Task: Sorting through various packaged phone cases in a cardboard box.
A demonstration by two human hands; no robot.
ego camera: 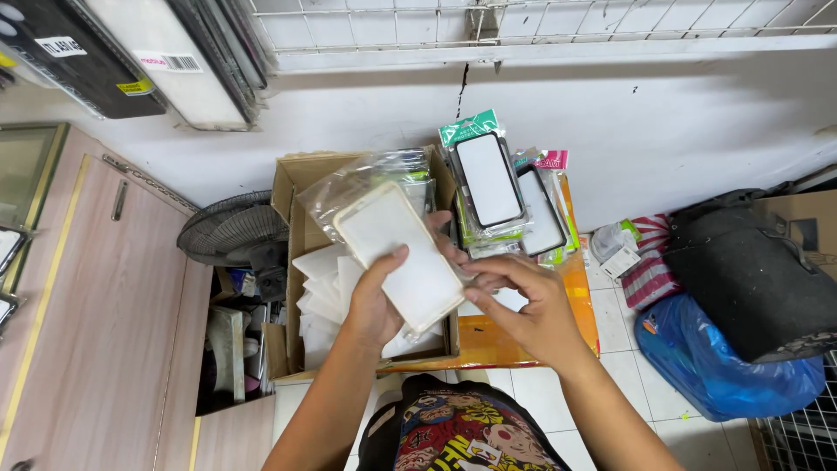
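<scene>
My left hand [381,292] grips a clear phone case with a white insert [403,255], still partly inside a crinkled clear plastic sleeve [344,186]. At the case's lower right corner, my right hand [521,301] pinches the edge of the sleeve or case. Both hands hover above an open cardboard box [291,187] holding white inserts and packets. Behind the hands stands a stack of packaged phone cases [490,181] with black rims and green and pink header cards.
An orange box [497,342] lies under my right hand. A black fan [230,228] sits left of the cardboard box, beside a wooden cabinet [96,314]. A black bag [750,270] and a blue plastic bag [715,362] rest on the tiled floor at right.
</scene>
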